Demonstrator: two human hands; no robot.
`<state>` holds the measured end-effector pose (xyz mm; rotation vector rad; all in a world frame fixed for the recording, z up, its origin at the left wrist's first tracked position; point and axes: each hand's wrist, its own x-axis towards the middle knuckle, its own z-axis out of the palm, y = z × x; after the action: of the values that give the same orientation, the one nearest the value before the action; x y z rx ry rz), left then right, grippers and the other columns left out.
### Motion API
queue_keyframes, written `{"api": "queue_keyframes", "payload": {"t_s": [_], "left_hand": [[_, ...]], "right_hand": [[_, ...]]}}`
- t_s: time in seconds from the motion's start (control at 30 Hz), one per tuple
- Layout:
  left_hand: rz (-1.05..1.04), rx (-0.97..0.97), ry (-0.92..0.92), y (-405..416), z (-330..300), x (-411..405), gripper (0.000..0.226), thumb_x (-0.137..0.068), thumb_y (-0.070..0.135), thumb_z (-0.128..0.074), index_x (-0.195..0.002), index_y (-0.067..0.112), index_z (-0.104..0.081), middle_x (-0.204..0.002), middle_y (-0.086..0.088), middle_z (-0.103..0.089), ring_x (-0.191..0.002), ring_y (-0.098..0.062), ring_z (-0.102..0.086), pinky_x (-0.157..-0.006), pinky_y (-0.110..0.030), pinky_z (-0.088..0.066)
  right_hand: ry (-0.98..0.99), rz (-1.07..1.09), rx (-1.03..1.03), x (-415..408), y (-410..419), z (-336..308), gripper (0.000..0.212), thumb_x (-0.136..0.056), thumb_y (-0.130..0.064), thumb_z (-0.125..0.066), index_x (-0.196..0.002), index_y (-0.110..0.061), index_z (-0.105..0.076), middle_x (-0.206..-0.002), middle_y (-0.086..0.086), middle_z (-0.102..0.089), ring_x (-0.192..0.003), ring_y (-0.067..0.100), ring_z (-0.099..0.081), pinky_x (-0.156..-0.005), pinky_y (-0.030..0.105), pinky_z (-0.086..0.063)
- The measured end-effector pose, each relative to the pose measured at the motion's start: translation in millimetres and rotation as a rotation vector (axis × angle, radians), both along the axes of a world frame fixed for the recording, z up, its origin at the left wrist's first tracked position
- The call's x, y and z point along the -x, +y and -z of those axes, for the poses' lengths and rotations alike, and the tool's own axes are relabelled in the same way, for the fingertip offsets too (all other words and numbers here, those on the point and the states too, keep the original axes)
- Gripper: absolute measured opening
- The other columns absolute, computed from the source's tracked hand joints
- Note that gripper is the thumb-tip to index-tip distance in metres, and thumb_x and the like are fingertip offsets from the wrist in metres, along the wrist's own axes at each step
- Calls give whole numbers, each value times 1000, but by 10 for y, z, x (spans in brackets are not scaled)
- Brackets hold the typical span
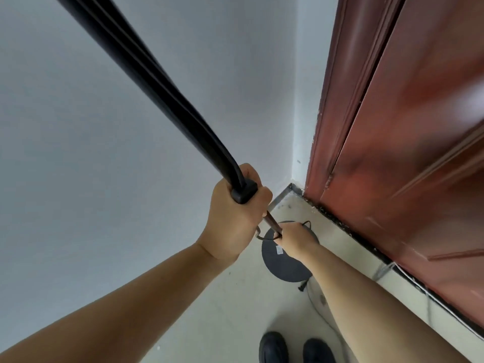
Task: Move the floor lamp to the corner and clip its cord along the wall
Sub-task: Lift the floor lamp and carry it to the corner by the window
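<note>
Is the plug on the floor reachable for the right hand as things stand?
Probably not yet: the right hand is closed on the lamp pole, and the plug lies on the floor beyond the base. Nothing covers it, though.

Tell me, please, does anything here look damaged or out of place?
Yes. The red door frame has chipped, flaking paint along its edge near the floor, and debris lies along the dark threshold. The lamp's cord trails loose on the floor, not yet clipped. Both hands grip the lamp pole.
</note>
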<state>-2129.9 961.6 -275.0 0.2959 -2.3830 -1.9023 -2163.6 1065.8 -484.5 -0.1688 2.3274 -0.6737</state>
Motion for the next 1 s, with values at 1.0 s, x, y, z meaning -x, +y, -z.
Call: {"api": "queue_keyframes", "payload": {"t_s": [1.0], "left_hand": [[-1106, -211, 231, -1959, -2871, -6392, 18, -66, 6, -49, -53, 15, -42, -40, 5, -47, -53, -21, -45, -63, -31, -40]], "right_hand": [[-97, -1042, -92, -5060, -2778, -3186, 23, -76, -13, -40, -87, -8, -60, -67, 15, -57, -50, 28, -59, -45, 27, -45]]}}
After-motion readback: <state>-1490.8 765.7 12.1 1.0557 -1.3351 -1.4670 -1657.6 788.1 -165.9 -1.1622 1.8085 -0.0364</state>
